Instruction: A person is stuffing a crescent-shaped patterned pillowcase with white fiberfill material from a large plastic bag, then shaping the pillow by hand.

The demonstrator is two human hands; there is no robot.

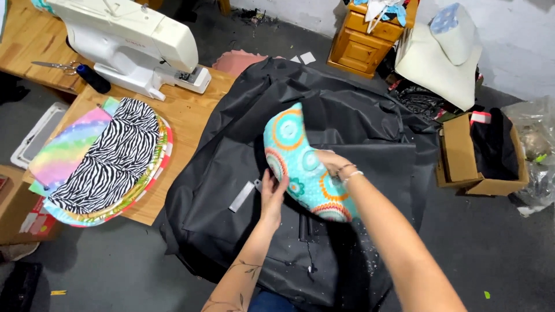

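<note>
A curved turquoise fabric piece (pixel 298 159) with orange and teal circle patterns is held up over a large black bag (pixel 231 196). My left hand (pixel 273 193) grips its lower left edge. My right hand (pixel 330 163) holds its right side, with bracelets on the wrist. The bag spreads across the floor and over the table's corner.
A wooden table (pixel 191 115) on the left carries a white sewing machine (pixel 133 43), scissors (pixel 55 66), a dark thread spool (pixel 92 78) and a stack of patterned fabric pieces (pixel 107 162) topped with zebra print. A cardboard box (pixel 462 156) and a wooden cabinet (pixel 361 49) stand at the right.
</note>
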